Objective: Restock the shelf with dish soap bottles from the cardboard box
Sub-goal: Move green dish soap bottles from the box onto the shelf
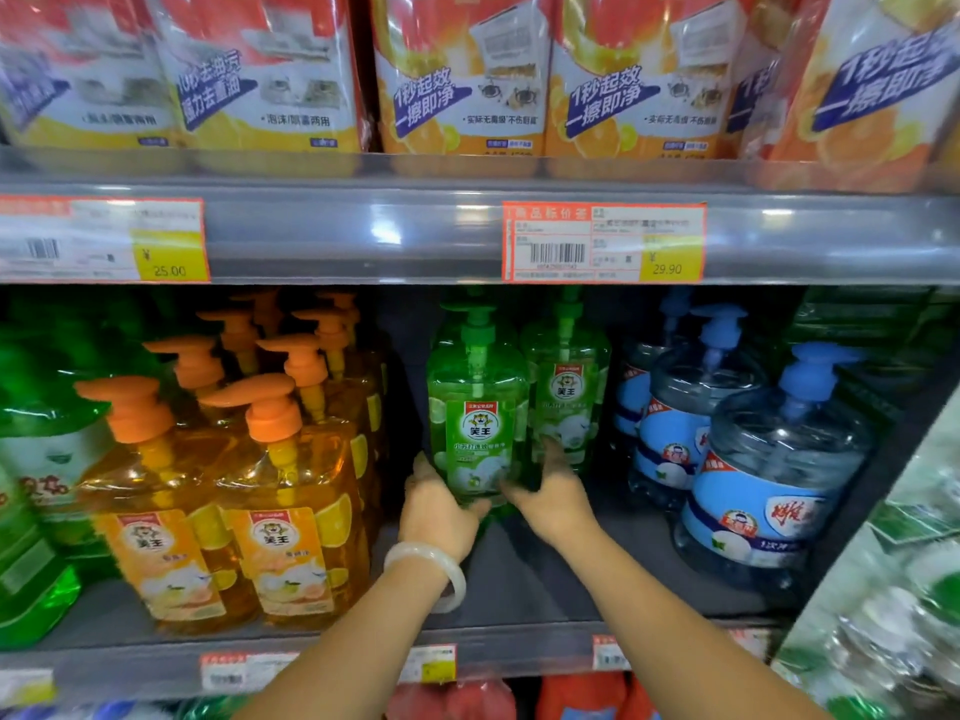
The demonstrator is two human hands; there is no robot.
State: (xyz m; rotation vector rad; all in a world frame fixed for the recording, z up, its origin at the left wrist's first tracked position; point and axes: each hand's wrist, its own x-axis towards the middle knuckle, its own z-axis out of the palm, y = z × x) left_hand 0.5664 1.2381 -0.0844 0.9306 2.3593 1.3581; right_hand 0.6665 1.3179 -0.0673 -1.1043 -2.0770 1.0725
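Observation:
A green dish soap bottle point(477, 413) with a green pump stands upright deep on the middle shelf point(519, 589). My left hand point(435, 506), with a pale bangle on the wrist, grips its lower left side. My right hand point(555, 491) holds its lower right side, fingers wrapped toward the back. A second green bottle point(567, 387) stands just right of it and slightly behind. The cardboard box is out of view.
Orange pump bottles point(270, 491) crowd the shelf to the left, blue-labelled clear bottles point(769, 480) to the right. Refill pouches point(457, 70) fill the shelf above, with price tags point(602, 241) on its rail. Dark bare shelf floor lies in front of the green bottles.

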